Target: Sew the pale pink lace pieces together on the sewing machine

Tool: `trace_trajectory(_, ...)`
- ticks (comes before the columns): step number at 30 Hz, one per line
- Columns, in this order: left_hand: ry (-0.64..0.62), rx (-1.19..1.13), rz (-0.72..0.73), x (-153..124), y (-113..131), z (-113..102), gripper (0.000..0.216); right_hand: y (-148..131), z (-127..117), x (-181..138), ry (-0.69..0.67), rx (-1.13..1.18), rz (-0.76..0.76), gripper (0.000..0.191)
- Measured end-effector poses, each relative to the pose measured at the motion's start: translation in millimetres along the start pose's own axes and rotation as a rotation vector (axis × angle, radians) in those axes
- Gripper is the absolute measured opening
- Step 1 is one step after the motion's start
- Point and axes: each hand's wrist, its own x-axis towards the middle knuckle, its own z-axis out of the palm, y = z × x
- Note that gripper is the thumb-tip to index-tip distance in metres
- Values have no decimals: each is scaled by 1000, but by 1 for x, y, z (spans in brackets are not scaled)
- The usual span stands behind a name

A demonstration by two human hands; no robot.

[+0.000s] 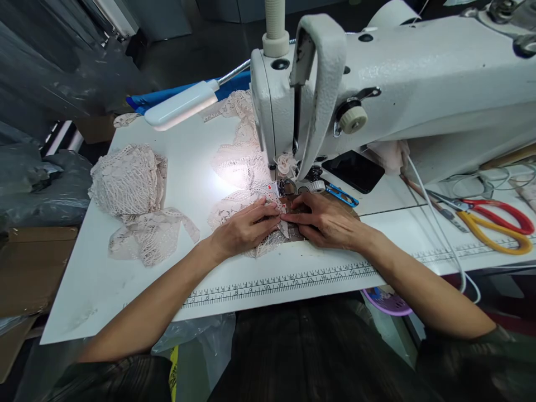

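My left hand lies flat on a piece of pale pink lace just in front of the presser foot of a white sewing machine. My right hand rests beside it, fingers pressing the lace edge down on the machine bed. The fingertips of both hands meet just below the needle area. More sewn lace trails away behind the machine head under the lamp light.
A pile of pink lace pieces sits at the left of the white table. Red-handled and yellow-handled scissors lie at the right. A lamp hangs over the table. A printed ruler runs along the front edge.
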Motion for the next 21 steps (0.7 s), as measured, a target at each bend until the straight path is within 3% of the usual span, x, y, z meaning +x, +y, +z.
trace_trajectory(12,-30,10,3,5,0,-9,18,-1,4,0,31,-62,-53,36)
trace_trajectory(21,-213,296,-41,13,0,-13,39,-2,6,1,80,-104,-101,31)
